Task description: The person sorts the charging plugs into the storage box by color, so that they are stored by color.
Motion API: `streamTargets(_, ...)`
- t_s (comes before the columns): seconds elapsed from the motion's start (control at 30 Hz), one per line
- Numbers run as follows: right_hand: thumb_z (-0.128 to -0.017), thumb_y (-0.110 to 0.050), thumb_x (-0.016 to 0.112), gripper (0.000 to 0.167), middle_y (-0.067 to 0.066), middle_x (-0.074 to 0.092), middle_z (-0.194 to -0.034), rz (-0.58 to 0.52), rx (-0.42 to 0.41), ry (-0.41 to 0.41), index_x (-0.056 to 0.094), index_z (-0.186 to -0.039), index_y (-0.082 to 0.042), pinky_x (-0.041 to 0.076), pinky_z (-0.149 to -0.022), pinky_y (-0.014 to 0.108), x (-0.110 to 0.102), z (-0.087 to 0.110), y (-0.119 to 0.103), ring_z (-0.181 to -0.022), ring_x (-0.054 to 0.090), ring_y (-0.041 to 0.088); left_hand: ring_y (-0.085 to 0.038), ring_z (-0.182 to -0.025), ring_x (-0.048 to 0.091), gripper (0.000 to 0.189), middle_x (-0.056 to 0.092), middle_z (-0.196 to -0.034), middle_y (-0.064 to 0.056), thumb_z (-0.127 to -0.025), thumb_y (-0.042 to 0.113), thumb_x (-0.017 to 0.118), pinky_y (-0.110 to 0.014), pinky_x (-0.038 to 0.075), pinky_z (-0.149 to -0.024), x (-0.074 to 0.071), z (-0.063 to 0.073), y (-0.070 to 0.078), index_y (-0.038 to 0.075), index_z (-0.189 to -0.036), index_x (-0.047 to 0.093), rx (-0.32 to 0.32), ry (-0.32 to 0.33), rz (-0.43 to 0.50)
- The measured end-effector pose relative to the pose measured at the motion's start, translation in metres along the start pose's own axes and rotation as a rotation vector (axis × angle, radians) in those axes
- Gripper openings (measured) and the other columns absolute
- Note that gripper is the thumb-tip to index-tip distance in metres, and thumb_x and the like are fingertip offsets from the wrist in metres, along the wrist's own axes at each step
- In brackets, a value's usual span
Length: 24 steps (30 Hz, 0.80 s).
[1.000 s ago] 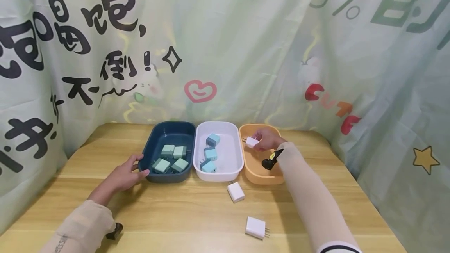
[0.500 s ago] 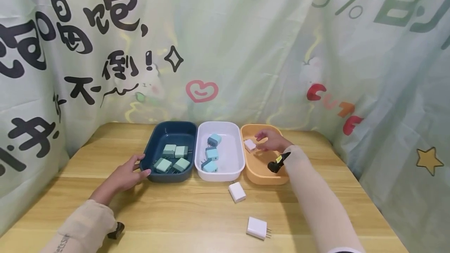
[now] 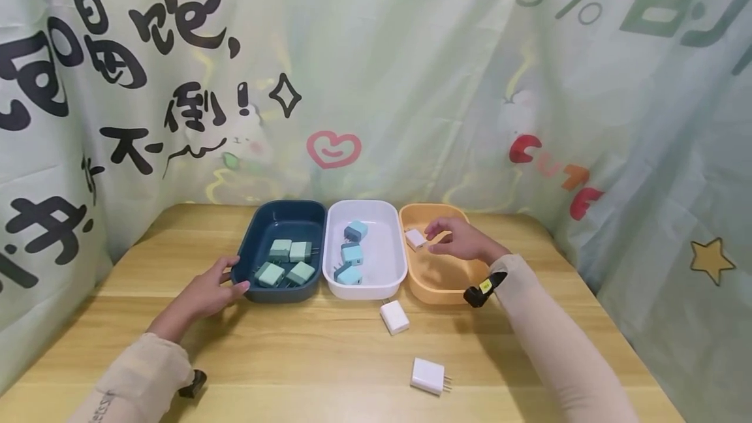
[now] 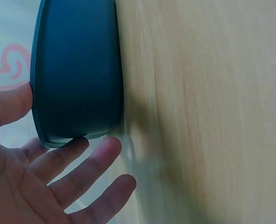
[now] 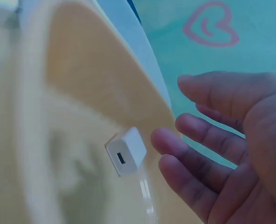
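A white charger [image 3: 416, 239] lies in the orange tray [image 3: 440, 275], its USB port visible in the right wrist view. Just right of it hovers my right hand [image 3: 461, 240], fingers loosely bent and apart from the charger, holding nothing. My left hand [image 3: 207, 291] touches the near left corner of the dark blue tray [image 3: 288, 219]; in the left wrist view the thumb rests on its rim and the fingers are spread. Several pale green chargers [image 3: 281, 250] sit in that tray. The white tray [image 3: 384, 243] contains three light blue chargers [image 3: 352, 254].
Two more white chargers lie on the wooden table [image 3: 294, 358]: one charger [image 3: 394, 317] in front of the white tray, another charger [image 3: 427, 376] nearer the front. The three trays stand side by side, with a printed curtain [image 3: 411, 83] behind them.
My right hand has let go of the white charger in the orange tray and drawn back to the right. The left hand stays at the dark blue tray.
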State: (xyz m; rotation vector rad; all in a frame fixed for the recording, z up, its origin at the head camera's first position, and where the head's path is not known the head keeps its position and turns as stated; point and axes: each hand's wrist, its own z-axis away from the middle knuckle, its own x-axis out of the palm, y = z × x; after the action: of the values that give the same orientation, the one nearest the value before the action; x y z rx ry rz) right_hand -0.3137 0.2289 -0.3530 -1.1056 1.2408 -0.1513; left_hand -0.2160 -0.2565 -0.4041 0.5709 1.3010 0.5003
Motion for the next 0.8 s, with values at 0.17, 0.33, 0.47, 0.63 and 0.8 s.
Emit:
streamTargets(0.17,-0.088,0.002,0.067,0.029,0.029,0.057,-0.108,0.013,-0.036,-0.008,0.054,-0.113,0.011,0.051,-0.086,0.05,0.007,0.011,0.008,-0.097,0.061,0.042,-0.055,-0.13,0.032,0.078,0.031,-0.143,-0.04,-0.096,0.038,0.058,-0.069,0.029,-0.1,0.0,0.001,-0.001,-0.006,-0.147,0.019,-0.015,-0.01,0.009)
streamTargets(0.33,-0.09,-0.003,0.067,0.028,0.021,0.058,-0.109,-0.011,-0.056,-0.046,0.056,-0.114,0.004,0.054,-0.083,0.038,0.012,0.024,0.011,-0.089,0.066,0.027,-0.055,-0.13,0.033,0.079,0.031,-0.143,-0.04,-0.096,0.039,0.058,-0.069,0.03,-0.099,0.0,0.0,-0.001,-0.006,-0.147,0.019,-0.007,-0.009,0.01)
streamTargets(0.47,-0.089,-0.004,0.068,0.029,0.024,0.057,-0.109,-0.057,-0.072,-0.091,0.055,-0.114,0.003,0.054,-0.08,0.034,0.017,0.036,0.007,-0.087,0.067,0.025,-0.055,-0.13,0.033,0.079,0.031,-0.142,-0.04,-0.096,0.039,0.058,-0.069,0.03,-0.099,-0.001,0.0,-0.001,-0.007,-0.147,0.02,-0.003,-0.004,0.006)
streamTargets(0.63,-0.089,-0.002,0.068,0.028,0.026,0.057,-0.106,-0.067,-0.117,-0.095,0.055,-0.113,0.005,0.056,-0.073,0.034,0.024,0.05,0.002,-0.084,0.067,0.023,-0.055,-0.13,0.032,0.079,0.031,-0.143,-0.04,-0.096,0.04,0.058,-0.069,0.029,-0.099,-0.002,0.001,0.001,-0.006,-0.147,0.02,-0.008,-0.012,0.013)
streamTargets(0.8,-0.089,-0.002,0.068,0.027,0.023,0.06,-0.102,-0.057,-0.174,-0.075,0.055,-0.111,0.004,0.056,-0.07,0.033,0.033,0.062,0.001,-0.08,0.067,0.02,-0.055,-0.13,0.032,0.079,0.031,-0.143,-0.04,-0.096,0.04,0.058,-0.069,0.029,-0.099,-0.002,0.002,0.001,-0.006,-0.147,0.02,-0.008,-0.017,0.014)
